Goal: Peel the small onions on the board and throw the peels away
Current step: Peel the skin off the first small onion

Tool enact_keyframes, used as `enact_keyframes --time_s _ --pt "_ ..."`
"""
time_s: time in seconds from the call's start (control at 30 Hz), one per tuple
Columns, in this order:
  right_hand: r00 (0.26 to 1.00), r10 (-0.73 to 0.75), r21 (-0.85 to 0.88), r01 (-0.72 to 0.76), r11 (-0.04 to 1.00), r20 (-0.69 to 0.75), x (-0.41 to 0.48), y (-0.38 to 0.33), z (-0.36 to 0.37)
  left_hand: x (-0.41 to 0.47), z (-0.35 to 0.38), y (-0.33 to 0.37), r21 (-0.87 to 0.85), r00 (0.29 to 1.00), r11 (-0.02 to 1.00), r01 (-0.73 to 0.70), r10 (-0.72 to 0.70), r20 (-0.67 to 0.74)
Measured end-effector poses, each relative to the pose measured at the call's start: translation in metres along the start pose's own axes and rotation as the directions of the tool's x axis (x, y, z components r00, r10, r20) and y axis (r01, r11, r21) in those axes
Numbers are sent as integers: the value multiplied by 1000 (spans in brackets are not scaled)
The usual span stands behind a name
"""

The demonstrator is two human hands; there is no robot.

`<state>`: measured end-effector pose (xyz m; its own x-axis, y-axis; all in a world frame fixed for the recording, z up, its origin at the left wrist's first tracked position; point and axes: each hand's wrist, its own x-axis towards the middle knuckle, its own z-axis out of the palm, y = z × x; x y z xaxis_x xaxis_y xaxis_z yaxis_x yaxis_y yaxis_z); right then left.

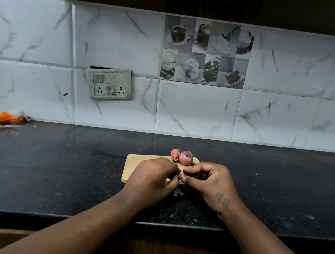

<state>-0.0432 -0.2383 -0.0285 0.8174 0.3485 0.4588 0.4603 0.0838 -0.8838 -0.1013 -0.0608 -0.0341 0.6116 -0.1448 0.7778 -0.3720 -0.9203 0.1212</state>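
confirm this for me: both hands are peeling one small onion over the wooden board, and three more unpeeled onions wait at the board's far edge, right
Not quite. The head view shows two unpeeled onions at the far edge of the wooden board, not three. The rest holds: the left hand and right hand work on one small onion between them, above the board.

Black granite counter (57,168); white marble-look wall tiles (285,117); switchboard (110,84); dark overhead cabinet (214,1).

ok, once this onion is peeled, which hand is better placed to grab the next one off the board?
Right. The right hand sits just below the two unpeeled onions at the far right end of the board. The left hand is further left; both pinch the current onion.
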Motion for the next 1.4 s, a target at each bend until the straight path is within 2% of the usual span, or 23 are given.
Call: enact_keyframes --time_s 0.07,0.13,0.27,0.37,0.5,0.6,0.7,0.8,0.9,1.0,1.17,1.3,1.4 --pt "1000 5 -6 -5 1000 16 0 0 0 0 -1 1 35 1000 999 19 -18 -16" --pt "1000 10 -9 -10 1000 18 0 1 -1 1 -4 3 -10 997 997 79 -79 -18" --pt "1000 30 25 -30 999 2 2 0 -3 4 -9 2 -292 966 922 255 -259 26" --pt "996 83 84 -84 993 17 2 1 -4 4 -9 0 -431 944 842 325 -318 90" --pt "987 142 191 -153 970 70 2 -2 -5 5 -7 0 -451 944 831 327 -312 110" --pt "987 148 181 -157 971 61 2 -2 -5 5 -8 -1 -475 939 813 338 -327 109" --pt "990 134 209 -138 968 32 2 -3 -6 5 -8 -3 -504 915 773 385 -392 99" --pt "990 142 267 -139 954 6 1 -8 -8 6 -6 -12 -495 857 726 478 -508 83" --pt "989 149 308 -139 941 -9 0 -12 -9 5 -6 -19 -421 828 740 525 -558 53" --pt "985 170 332 -159 930 -4 0 -11 -9 4 -7 -11 -286 880 834 473 -466 96" --pt "982 184 300 -188 935 41 0 -8 -10 3 -6 1 -169 970 956 239 -230 73" --pt "979 186 291 -202 935 82 -1 -12 -7 2 -4 2 -111 997 991 77 -79 -15" --pt "980 182 288 -199 937 85 0 -11 -6 2 -4 3 -100 997 993 55 -60 -41"
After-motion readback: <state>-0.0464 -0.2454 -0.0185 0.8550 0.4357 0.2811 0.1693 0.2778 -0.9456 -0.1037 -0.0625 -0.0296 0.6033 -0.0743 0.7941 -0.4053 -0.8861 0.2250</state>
